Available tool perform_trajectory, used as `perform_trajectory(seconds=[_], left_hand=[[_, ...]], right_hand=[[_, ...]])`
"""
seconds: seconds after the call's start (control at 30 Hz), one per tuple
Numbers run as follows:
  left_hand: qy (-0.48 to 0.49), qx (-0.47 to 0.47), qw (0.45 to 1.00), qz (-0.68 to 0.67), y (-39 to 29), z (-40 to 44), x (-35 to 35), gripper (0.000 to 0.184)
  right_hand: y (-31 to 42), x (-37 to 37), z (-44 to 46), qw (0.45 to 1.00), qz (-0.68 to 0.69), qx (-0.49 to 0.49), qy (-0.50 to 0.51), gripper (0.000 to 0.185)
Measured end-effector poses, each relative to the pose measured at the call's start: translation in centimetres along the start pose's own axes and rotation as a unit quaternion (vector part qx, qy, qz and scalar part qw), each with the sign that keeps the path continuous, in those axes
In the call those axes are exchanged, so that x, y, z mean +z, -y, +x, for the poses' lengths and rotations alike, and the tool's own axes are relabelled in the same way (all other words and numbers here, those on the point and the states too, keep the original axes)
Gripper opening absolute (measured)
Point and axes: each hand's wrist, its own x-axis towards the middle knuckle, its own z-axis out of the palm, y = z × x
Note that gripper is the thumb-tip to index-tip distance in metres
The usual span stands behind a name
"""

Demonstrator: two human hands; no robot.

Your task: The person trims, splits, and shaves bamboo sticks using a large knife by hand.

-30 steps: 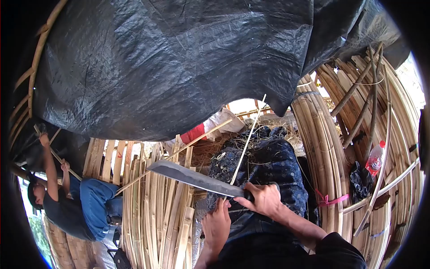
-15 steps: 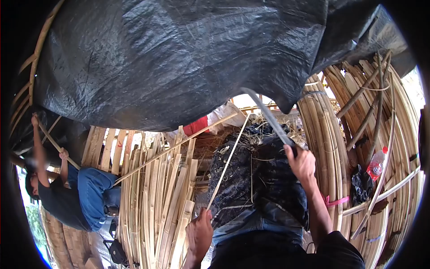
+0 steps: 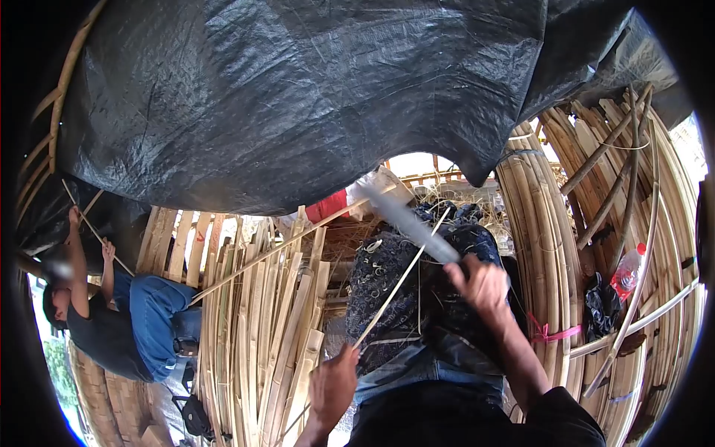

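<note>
My left hand [image 3: 333,387] is closed around the lower end of a thin bamboo strip [image 3: 390,298], which slants up and to the right over my lap. In my right hand [image 3: 484,289] is the handle of a machete [image 3: 411,226], its long blade smeared by motion and pointing up and to the left. Blade and strip cross in the view near the strip's upper end; whether they touch I cannot tell. Dark patterned cloth [image 3: 378,287] covers my legs, with pale curled shavings lying on it.
Split bamboo slats [image 3: 253,328] stand on my left, bundled bamboo [image 3: 530,223] on my right. A black tarp [image 3: 313,97] hangs overhead. At far left a co-worker [image 3: 104,328] grips a thin stick. A plastic bottle [image 3: 629,272] lies at right beside a black bag [image 3: 602,305].
My right hand has moved left and slightly down, swinging the machete blade across the strip. The strip now tilts further right. The co-worker's hands and stick have shifted.
</note>
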Motion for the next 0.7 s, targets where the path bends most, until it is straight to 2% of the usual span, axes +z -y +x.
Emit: perform_trajectory(seconds=[0.03, 0.07, 0.1, 0.13, 0.2, 0.23, 0.27, 0.3, 0.33, 0.4, 0.43, 0.47, 0.53, 0.57, 0.7], left_hand=[[0.019, -0.015, 1.000, 0.010, 0.2, -1.1, -1.3, 0.021], [0.035, -0.031, 0.999, 0.019, 0.6, -1.7, -2.0, 0.021], [0.031, -0.032, 0.999, 0.016, 1.4, -2.0, -2.1, 0.021], [0.022, -0.043, 0.999, -0.023, 2.3, -2.4, -2.1, 0.021], [0.011, -0.066, 0.996, -0.062, 3.1, -2.6, -2.1, 0.021], [0.016, -0.042, 0.991, -0.128, 3.3, -1.8, -2.0, 0.022], [0.019, -0.015, 0.981, -0.192, 3.3, -0.8, -2.0, 0.024], [0.071, -0.027, 0.972, -0.223, 3.0, 0.1, -2.1, 0.032], [0.069, -0.029, 0.972, -0.223, 3.0, 1.1, -1.6, 0.032], [0.224, -0.078, 0.860, -0.452, 2.9, 3.2, -0.2, 0.039], [0.239, -0.083, 0.823, -0.508, 1.6, 3.8, -0.5, 0.041], [0.244, -0.078, 0.823, -0.507, 0.7, 4.3, -0.6, 0.041], [0.273, -0.129, 0.754, -0.583, -0.5, 5.1, -0.6, 0.041], [0.273, -0.113, 0.742, -0.602, -0.9, 5.3, -0.5, 0.040], [0.229, -0.105, 0.749, -0.613, -2.6, 5.4, 0.1, 0.037]], right_hand=[[-1.7, 2.3, -0.2, 0.994, -0.082, 0.017, -0.072, 0.052], [-3.8, 4.2, -0.4, 0.963, -0.171, -0.002, -0.208, 0.049], [-5.4, 4.0, 0.3, 0.989, -0.068, 0.099, -0.084, 0.047], [-6.9, 3.9, 0.8, 0.979, 0.039, 0.195, 0.045, 0.046], [-7.7, 3.7, 0.1, 0.955, 0.190, 0.224, 0.032, 0.054], [-8.1, 3.5, -0.2, 0.935, 0.262, 0.238, 0.024, 0.059], [-6.2, 0.9, 0.8, 0.873, 0.359, 0.319, 0.079, 0.056], [-5.4, -0.3, 1.2, 0.874, 0.361, 0.315, 0.080, 0.056], [-4.9, -1.1, 1.1, 0.863, 0.395, 0.303, 0.092, 0.053], [-3.4, -2.8, 0.6, 0.815, 0.492, 0.289, 0.105, 0.051], [-2.6, -3.6, 0.3, 0.815, 0.507, 0.257, 0.112, 0.050], [-1.8, -4.3, 0.1, 0.815, 0.520, 0.225, 0.118, 0.049], [0.4, -5.1, -0.8, 0.797, 0.559, 0.190, 0.132, 0.045], [1.0, -4.8, -1.6, 0.801, 0.554, 0.168, 0.149, 0.043], [5.0, -5.2, -4.1, 0.838, 0.514, 0.056, 0.172, 0.044]])
